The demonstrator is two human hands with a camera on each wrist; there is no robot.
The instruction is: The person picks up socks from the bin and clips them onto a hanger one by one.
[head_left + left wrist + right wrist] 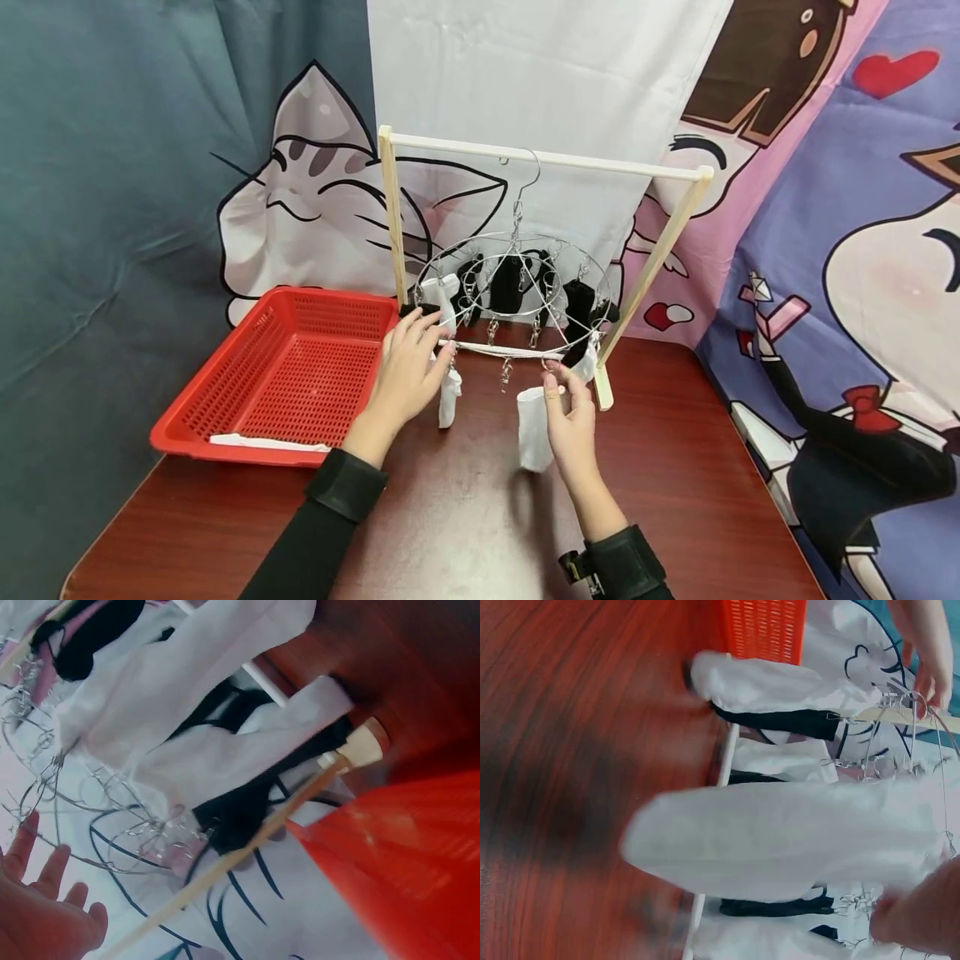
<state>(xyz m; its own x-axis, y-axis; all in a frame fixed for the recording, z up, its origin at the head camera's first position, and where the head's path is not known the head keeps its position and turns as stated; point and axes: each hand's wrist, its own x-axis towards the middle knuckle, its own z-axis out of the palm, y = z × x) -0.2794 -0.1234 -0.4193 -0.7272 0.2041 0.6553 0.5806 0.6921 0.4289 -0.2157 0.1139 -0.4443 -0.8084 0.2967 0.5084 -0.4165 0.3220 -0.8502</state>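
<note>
A round wire clip hanger (517, 242) hangs by its hook, with black and white socks clipped around it. At its left rim is my left hand (408, 362), its fingers extended and touching the wire; the left wrist view shows these fingers (52, 874) nearly straight. My right hand (572, 417) is at the front rim, pinching a white sock (535, 429) near its top between thumb and fingers. In the right wrist view the sock (780, 840) stretches away from that hand; the exact pinch is partly hidden. Another white sock (448, 400) dangles below my left hand.
The hanger's rack has a white top bar (555, 157) and wooden side posts (660, 254). Left of it stands a red perforated basket (273, 302) with a white cloth item (266, 442) along its near inside edge. An unused clip (506, 373) hangs at the front rim.
</note>
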